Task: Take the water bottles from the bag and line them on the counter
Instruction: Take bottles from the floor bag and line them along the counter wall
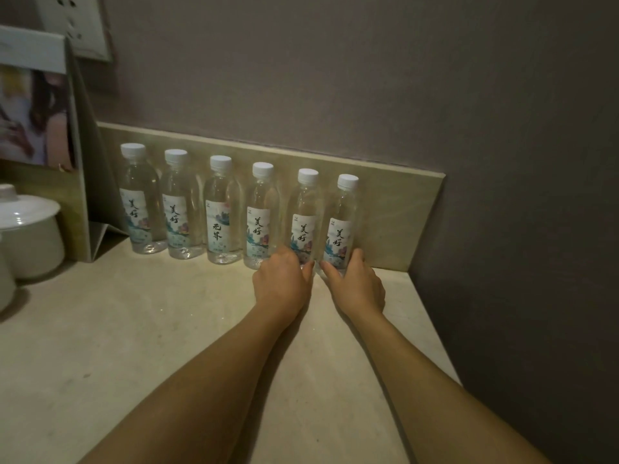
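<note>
Several clear water bottles with white caps and printed labels stand upright in a row against the low backsplash on the beige counter (167,329). The row runs from the leftmost bottle (139,202) to the rightmost bottle (341,226). My left hand (283,283) grips the base of the second bottle from the right (303,219). My right hand (356,284) grips the base of the rightmost bottle, thumb on its left side. No bag is in view.
A white lidded ceramic pot (28,229) stands at the left edge. Behind it a folded standing card with a picture (43,118) leans near the wall. A wall socket (83,25) is above. The counter ends at the right (432,329) beside a dark wall.
</note>
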Demonstrator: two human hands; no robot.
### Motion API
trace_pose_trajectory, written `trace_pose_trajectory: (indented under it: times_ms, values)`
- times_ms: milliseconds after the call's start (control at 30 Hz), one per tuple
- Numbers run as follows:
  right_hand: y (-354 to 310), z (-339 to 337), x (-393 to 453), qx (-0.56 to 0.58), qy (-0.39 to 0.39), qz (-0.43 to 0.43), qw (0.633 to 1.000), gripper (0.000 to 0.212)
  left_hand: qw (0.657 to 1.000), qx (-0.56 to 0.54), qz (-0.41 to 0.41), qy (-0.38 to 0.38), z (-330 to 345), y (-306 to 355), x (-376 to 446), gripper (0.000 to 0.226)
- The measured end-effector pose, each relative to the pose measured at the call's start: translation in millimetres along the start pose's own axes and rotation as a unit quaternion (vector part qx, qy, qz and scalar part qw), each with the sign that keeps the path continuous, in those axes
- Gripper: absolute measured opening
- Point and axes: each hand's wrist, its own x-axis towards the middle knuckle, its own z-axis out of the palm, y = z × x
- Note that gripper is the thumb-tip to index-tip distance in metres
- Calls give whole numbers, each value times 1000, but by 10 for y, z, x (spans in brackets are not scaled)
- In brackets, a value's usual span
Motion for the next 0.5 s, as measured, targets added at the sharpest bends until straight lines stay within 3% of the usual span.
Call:
trace_pose_trajectory:
  times_ms: [500]
  values:
    - [-8, -7, -8, 2, -1, -2, 1000, 48, 996, -89, -18, 3, -36, -48, 3, 44]
